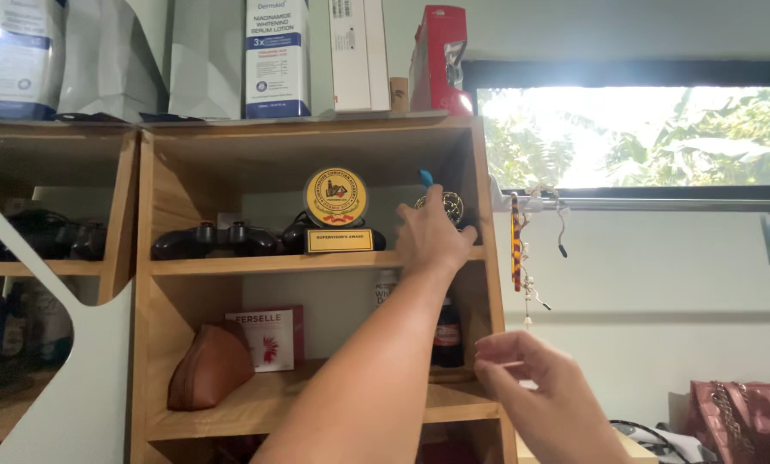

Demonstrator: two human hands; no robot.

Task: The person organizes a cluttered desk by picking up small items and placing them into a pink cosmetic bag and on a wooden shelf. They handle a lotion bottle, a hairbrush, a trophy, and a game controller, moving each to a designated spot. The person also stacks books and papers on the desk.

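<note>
Left hand (432,236) grips a small round trophy (450,206) inside the wooden shelf (316,263); right hand (535,378) hangs open, empty, by a dark bottle (447,335).

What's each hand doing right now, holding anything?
Left hand: on a small round gold-rimmed object on the shelf; grip cannot be told.
Right hand: fingers loosely curled, empty.

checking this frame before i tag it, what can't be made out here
Head view:
- Small dark round object: mostly hidden by the left hand; grip unclear.
- Dark bottle: partly hidden by the left forearm.
- Right hand: fingers curled, seemingly empty.
- Pink quilted bag: cut off by the frame edge.
</note>
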